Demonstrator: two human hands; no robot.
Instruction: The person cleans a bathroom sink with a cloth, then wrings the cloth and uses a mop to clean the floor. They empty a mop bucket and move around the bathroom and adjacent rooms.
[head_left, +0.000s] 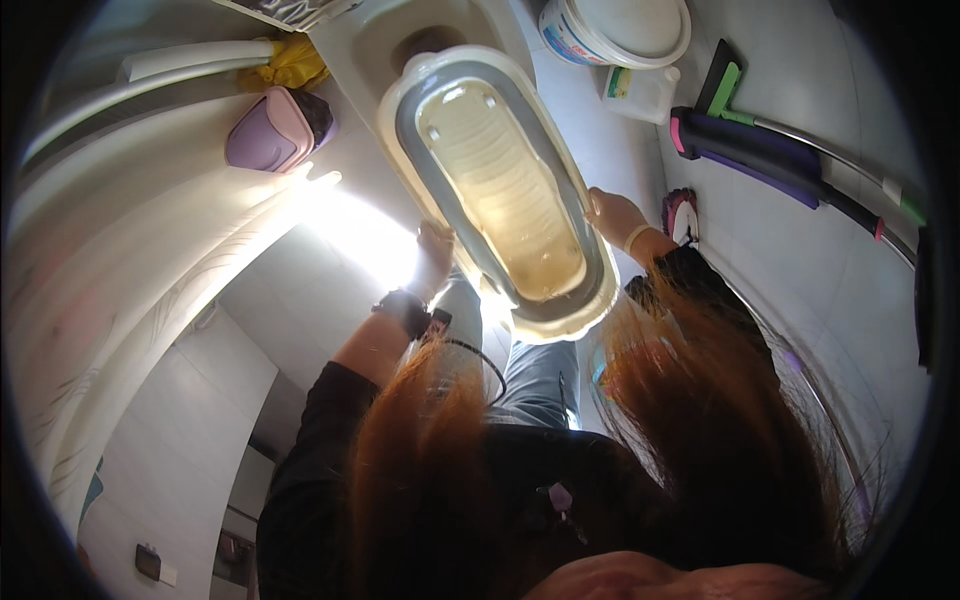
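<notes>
Between my hands is a long oval plastic basin (411, 112) with a cream rim and a grey inner band; a shallow layer of yellowish, cloudy water lies in its ribbed bottom. My left hand (436, 251) grips its left rim, a dark band on the wrist. On the opposite rim my right hand (615, 217) is closed around the edge, with a pale band at the wrist. The far end of the basin overlaps the near part of a squat toilet (360, 45), whose dark drain opening shows just beyond the rim. My legs are below the basin's near end.
A purple and pink bin (266, 135) stands at left near a yellow plastic bag (292, 66) and a pale curtain (127, 247). At upper right are a lidded white bucket (585, 37), a white jug (641, 94), a green squeegee (724, 90) and a purple-black cleaning tool (750, 154).
</notes>
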